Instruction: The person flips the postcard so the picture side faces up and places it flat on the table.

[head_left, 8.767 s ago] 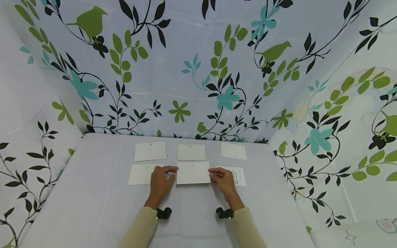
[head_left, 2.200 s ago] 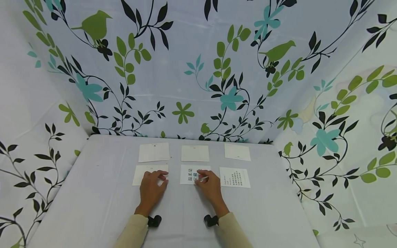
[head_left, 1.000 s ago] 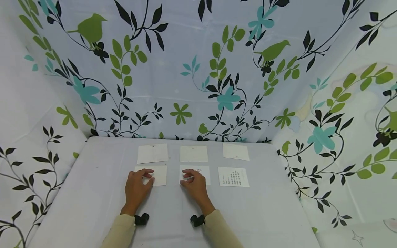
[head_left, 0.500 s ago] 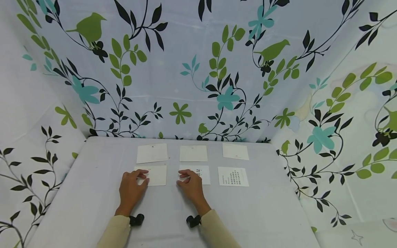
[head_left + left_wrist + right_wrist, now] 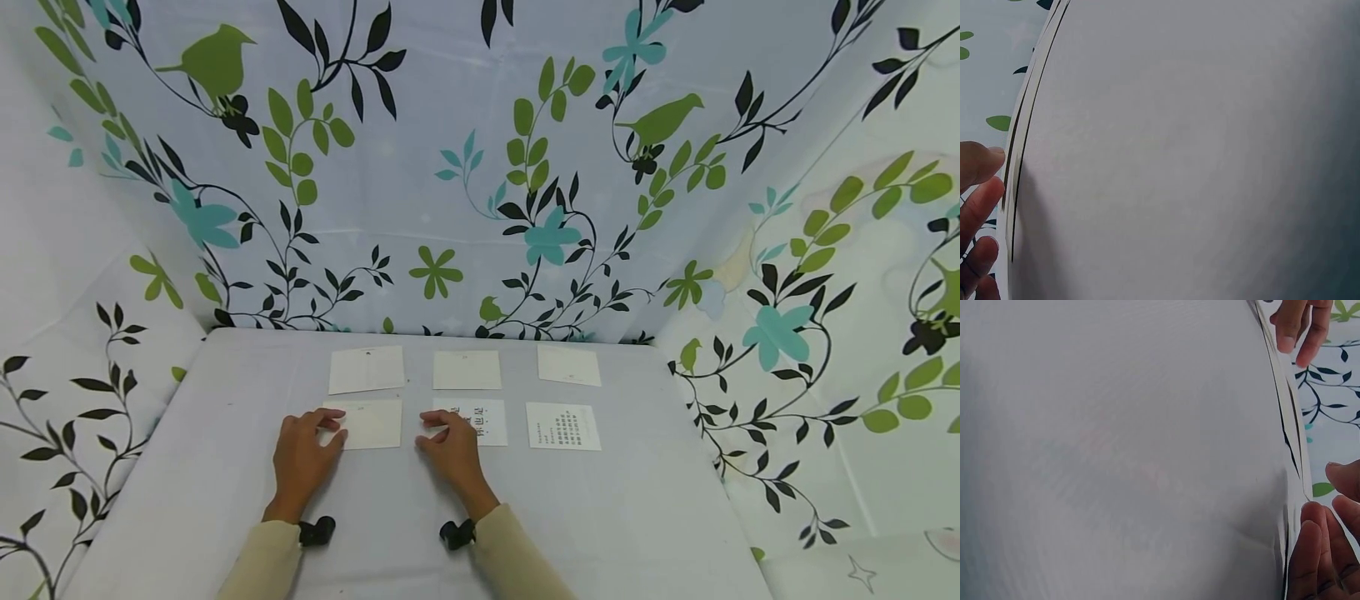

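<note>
My left hand (image 5: 306, 458) is at the left edge of a blank off-white card (image 5: 375, 425) in the front row, with thumb and fingers apart. Whether its fingertips touch the card cannot be told. The right hand (image 5: 455, 458) hovers over the left part of the middle front card (image 5: 491, 421), hiding some of its dark printed characters. Its thumb and forefinger are bent and apart, with nothing visible between them. Fingers (image 5: 980, 209) show at the left of the left wrist view. In the right wrist view, fingers (image 5: 1313, 550) appear near the low card edges.
A third front card (image 5: 564, 427) on the right bears columns of small print. Behind lie three blank-looking cards: left (image 5: 367, 369), middle (image 5: 467, 370) and right (image 5: 568, 365). All lie on a white-covered table (image 5: 645, 517), before a leaf-patterned cloth (image 5: 480, 150).
Earlier both hands held the middle front card, blank side up; now it lies print side up. Both hands have since moved left, the left one to the left card's outer edge.
</note>
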The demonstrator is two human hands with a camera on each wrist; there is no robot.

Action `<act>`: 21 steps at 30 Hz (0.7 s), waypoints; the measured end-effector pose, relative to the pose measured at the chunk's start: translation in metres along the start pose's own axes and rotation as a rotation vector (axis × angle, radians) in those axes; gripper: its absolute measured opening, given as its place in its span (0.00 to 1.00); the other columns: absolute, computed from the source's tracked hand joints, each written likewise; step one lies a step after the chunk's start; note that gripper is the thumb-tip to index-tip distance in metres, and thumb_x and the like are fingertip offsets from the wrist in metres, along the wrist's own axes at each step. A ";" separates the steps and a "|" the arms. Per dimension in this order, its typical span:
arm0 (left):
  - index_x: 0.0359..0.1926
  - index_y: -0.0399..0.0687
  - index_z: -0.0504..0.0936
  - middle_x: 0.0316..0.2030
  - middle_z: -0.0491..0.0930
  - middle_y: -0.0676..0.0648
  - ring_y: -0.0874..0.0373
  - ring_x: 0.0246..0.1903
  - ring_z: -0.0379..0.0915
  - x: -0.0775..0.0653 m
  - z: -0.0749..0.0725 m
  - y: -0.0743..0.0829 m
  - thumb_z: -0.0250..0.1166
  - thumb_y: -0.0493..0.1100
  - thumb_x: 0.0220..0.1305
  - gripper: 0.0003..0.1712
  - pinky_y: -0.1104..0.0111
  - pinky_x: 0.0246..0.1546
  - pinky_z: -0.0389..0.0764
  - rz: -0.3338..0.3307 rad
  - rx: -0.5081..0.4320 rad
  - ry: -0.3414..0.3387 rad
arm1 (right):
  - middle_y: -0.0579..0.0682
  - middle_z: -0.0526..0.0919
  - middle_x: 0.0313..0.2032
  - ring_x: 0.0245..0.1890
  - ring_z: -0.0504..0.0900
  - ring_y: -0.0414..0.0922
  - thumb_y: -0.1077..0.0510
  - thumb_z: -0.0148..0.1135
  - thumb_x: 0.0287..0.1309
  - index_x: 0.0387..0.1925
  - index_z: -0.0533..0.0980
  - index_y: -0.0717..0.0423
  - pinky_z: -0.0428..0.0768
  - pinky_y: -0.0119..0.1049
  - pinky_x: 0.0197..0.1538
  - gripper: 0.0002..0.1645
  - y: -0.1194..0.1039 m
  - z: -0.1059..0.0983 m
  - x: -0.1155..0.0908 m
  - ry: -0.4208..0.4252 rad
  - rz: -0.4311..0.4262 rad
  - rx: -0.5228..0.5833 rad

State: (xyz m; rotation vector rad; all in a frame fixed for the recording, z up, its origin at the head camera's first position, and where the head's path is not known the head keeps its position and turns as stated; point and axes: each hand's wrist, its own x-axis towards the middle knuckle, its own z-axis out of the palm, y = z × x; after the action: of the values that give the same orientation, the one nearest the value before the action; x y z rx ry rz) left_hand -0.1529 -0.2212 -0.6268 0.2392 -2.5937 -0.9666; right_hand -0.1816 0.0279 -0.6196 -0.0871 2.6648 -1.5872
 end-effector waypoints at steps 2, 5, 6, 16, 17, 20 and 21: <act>0.49 0.46 0.89 0.36 0.90 0.44 0.48 0.42 0.71 0.001 -0.001 -0.002 0.77 0.36 0.59 0.16 0.59 0.37 0.71 0.001 -0.001 0.001 | 0.45 0.90 0.47 0.31 0.79 0.32 0.63 0.79 0.56 0.52 0.87 0.46 0.79 0.27 0.37 0.21 -0.001 0.001 -0.001 -0.006 0.006 0.003; 0.49 0.46 0.89 0.37 0.90 0.44 0.48 0.42 0.71 0.002 -0.003 -0.003 0.77 0.36 0.60 0.16 0.59 0.36 0.70 -0.001 0.003 0.002 | 0.46 0.90 0.48 0.31 0.79 0.33 0.64 0.79 0.56 0.52 0.87 0.47 0.79 0.28 0.37 0.22 -0.004 0.003 -0.002 -0.018 0.007 0.009; 0.49 0.46 0.89 0.37 0.90 0.44 0.48 0.42 0.71 0.002 -0.004 -0.004 0.77 0.37 0.60 0.16 0.59 0.37 0.70 -0.003 0.005 0.001 | 0.47 0.90 0.48 0.31 0.79 0.33 0.64 0.79 0.56 0.52 0.87 0.48 0.79 0.28 0.37 0.22 -0.005 0.004 -0.002 -0.021 0.003 0.009; 0.51 0.46 0.89 0.39 0.90 0.44 0.49 0.42 0.70 0.005 -0.007 -0.009 0.77 0.38 0.60 0.17 0.61 0.36 0.68 -0.029 0.012 -0.016 | 0.45 0.90 0.50 0.30 0.79 0.32 0.63 0.79 0.57 0.54 0.86 0.47 0.78 0.27 0.37 0.23 -0.005 0.011 0.000 -0.055 0.013 -0.005; 0.51 0.46 0.89 0.39 0.90 0.44 0.49 0.42 0.70 0.005 -0.008 -0.010 0.77 0.38 0.60 0.17 0.61 0.35 0.68 -0.031 0.013 -0.018 | 0.45 0.90 0.51 0.30 0.79 0.32 0.63 0.79 0.57 0.54 0.86 0.46 0.78 0.27 0.37 0.23 -0.005 0.012 0.001 -0.058 0.015 -0.004; 0.51 0.46 0.88 0.39 0.89 0.43 0.49 0.42 0.70 0.005 -0.010 -0.011 0.77 0.38 0.60 0.18 0.61 0.35 0.68 -0.034 0.021 -0.022 | 0.45 0.90 0.52 0.30 0.79 0.31 0.62 0.79 0.57 0.54 0.87 0.46 0.78 0.27 0.37 0.23 -0.004 0.014 0.001 -0.066 0.023 -0.004; 0.51 0.46 0.88 0.40 0.89 0.43 0.49 0.42 0.70 0.005 -0.011 -0.012 0.77 0.38 0.59 0.18 0.61 0.35 0.68 -0.034 0.023 -0.023 | 0.45 0.90 0.52 0.29 0.79 0.31 0.62 0.79 0.57 0.54 0.87 0.46 0.78 0.27 0.36 0.23 -0.004 0.015 0.002 -0.068 0.024 -0.003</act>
State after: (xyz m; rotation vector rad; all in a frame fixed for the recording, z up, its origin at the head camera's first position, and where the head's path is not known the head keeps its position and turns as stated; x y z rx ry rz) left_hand -0.1533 -0.2378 -0.6253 0.2799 -2.6311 -0.9572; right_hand -0.1821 0.0127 -0.6230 -0.1065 2.6072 -1.5448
